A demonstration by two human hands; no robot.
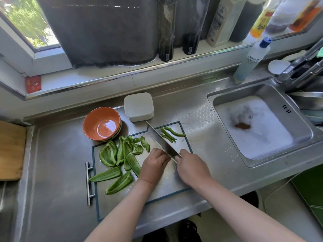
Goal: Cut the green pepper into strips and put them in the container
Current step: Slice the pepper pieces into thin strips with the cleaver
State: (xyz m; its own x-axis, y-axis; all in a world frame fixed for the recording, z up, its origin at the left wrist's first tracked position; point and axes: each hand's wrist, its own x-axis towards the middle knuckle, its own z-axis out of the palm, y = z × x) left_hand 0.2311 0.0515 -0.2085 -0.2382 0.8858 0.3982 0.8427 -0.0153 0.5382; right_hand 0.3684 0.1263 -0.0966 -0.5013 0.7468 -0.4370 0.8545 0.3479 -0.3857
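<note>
Several large green pepper pieces (pixel 120 158) lie on the left half of a steel cutting board (pixel 167 182) with a dark rim. A few thin cut strips (pixel 170 133) sit at the board's far right corner. My right hand (pixel 191 165) grips the handle of a cleaver (pixel 160 139), whose blade slants across the board toward the far left. My left hand (pixel 153 165) lies curled, knuckles against the blade's left side, over a pepper piece that it hides. An empty orange bowl (pixel 102 124) and a lidded white plastic container (pixel 139 107) stand just beyond the board.
A sink (pixel 258 126) full of foam lies to the right, with a tap (pixel 297 67) and a dish soap bottle (pixel 251 60) behind it. Bottles line the windowsill (pixel 192 49). A wooden board (pixel 10 151) sits at far left. A steel handle (pixel 89 184) runs along the cutting board's left side.
</note>
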